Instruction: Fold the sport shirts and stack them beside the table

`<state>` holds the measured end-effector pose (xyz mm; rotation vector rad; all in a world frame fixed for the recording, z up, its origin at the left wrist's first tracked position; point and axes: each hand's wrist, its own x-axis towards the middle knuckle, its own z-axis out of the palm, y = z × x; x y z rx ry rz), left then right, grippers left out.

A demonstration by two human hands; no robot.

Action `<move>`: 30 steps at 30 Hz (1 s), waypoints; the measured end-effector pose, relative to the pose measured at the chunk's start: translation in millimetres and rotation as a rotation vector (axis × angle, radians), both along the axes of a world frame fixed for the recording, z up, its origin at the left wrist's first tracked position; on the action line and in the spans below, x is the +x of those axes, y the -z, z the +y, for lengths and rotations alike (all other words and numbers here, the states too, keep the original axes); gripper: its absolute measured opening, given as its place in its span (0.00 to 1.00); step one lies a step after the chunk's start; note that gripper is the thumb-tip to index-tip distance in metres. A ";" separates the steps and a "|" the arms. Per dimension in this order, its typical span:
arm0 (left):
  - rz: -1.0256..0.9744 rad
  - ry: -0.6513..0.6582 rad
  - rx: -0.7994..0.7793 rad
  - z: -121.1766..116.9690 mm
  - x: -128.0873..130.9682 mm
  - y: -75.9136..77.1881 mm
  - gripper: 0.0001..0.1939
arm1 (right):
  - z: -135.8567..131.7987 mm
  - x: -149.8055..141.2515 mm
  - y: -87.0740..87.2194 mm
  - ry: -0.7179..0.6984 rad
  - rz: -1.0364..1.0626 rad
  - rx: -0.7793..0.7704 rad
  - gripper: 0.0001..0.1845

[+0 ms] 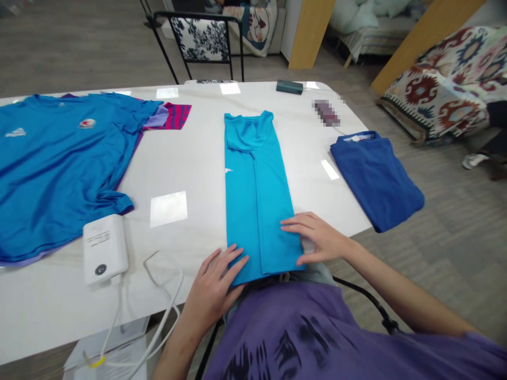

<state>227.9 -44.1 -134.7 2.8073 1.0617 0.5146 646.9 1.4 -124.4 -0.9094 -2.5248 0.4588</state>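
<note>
A bright turquoise T-shirt (273, 195) lies on the white table, folded into a long narrow strip. Its collar points away from me and its hem hangs slightly at the near table edge by my body. My left hand (216, 277) rests with spread fingers on the strip's lower left corner; the thumb reaches below the hem and its tip is hidden. On the lower right edge, my right hand (322, 237) lies with fingers stretched over the fabric and the thumb apart from them near the corner.
Blue shirts (67, 158) lie spread and stacked at left, over a striped one (178, 116). Nearby are a white power bank (105, 248) and white cable (162, 311). A folded dark blue garment (376, 179) overhangs the right edge. A dark case (289, 87) and chair (200, 39) are beyond.
</note>
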 end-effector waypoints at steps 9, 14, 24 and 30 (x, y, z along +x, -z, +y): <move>0.024 0.042 0.070 -19.1 -4.5 10.2 0.26 | -80.0 -0.1 59.6 0.118 -0.102 0.244 0.33; 0.003 0.036 0.059 -44.0 8.1 4.5 0.23 | -92.0 13.8 52.8 0.086 -0.006 0.159 0.26; -0.364 0.056 -0.343 -128.7 63.1 -79.6 0.16 | -147.0 57.9 -47.5 -0.135 0.198 -0.321 0.15; -0.585 -0.221 -0.188 -60.5 102.2 -144.6 0.11 | -78.0 61.7 -128.7 0.147 0.296 -0.189 0.17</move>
